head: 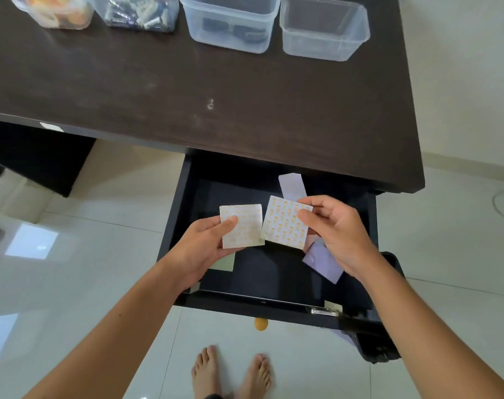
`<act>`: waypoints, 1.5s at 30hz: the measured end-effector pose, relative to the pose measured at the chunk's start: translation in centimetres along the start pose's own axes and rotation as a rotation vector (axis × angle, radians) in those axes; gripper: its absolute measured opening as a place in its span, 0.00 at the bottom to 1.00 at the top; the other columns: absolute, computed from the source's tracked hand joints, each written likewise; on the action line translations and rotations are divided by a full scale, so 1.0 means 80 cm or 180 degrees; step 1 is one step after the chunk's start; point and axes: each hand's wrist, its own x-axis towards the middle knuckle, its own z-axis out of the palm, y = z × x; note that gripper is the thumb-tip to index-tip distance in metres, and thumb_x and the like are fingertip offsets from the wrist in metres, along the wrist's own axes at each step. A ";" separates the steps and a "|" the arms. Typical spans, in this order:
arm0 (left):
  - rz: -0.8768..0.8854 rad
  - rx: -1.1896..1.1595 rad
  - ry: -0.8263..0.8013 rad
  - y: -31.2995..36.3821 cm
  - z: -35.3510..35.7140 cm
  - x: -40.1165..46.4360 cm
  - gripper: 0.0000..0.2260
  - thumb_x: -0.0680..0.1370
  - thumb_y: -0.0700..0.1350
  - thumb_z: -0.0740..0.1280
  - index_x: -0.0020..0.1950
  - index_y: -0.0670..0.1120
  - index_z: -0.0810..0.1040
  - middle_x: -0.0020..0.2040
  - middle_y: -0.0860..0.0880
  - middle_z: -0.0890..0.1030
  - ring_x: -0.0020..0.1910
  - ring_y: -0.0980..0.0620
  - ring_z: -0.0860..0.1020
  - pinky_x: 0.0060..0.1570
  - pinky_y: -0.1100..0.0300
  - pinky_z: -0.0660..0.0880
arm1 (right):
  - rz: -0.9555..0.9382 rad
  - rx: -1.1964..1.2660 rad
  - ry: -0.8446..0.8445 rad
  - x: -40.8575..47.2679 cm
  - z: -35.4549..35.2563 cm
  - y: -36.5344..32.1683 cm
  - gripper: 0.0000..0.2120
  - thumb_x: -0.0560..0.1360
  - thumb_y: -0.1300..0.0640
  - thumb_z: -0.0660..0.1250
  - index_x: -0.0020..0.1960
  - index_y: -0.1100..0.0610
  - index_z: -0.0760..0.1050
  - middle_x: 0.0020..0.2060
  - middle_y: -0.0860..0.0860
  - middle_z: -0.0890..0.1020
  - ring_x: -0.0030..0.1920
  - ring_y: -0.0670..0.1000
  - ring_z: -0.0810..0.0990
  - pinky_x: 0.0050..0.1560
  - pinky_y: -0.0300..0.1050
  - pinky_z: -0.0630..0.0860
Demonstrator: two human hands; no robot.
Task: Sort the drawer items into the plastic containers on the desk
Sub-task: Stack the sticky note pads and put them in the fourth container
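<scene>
Judging from the desk (245,110), you are already well into the sorting: of the four plastic containers at its far edge, the leftmost container (55,12) holds orange and white things, the second container (138,12) holds a pile of small dark and white items, and the third container (230,27) has a few dark objects on its bottom, while the rightmost container (324,30) looks empty. What remains is in the open drawer (273,272) below the desk front, and it seems to be mostly paper: a white slip (292,185) near the back, a lilac sheet (322,263) under your right wrist, and a pale green sheet (223,264) under your left hand. Your left hand (207,249) pinches one square sheet (242,226) between thumb and fingers, and your right hand (331,226) pinches a second square sheet (285,223) at its right edge; both are held above the drawer, side by side and almost touching. They are white, flat and thin, printed with rows of small orange marks, fainter on the left one. I cannot tell what the marks are. Probably these sheets belong in the empty container, so several trips are still left.
</scene>
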 end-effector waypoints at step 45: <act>0.0353 0.0067 -0.0189 0.038 -0.057 -0.018 0.21 0.78 0.47 0.69 0.69 0.39 0.79 0.63 0.43 0.86 0.65 0.45 0.84 0.68 0.49 0.76 | -0.0358 -0.1593 -0.0562 0.009 0.093 0.030 0.22 0.71 0.53 0.82 0.64 0.51 0.83 0.54 0.44 0.84 0.55 0.44 0.82 0.57 0.40 0.79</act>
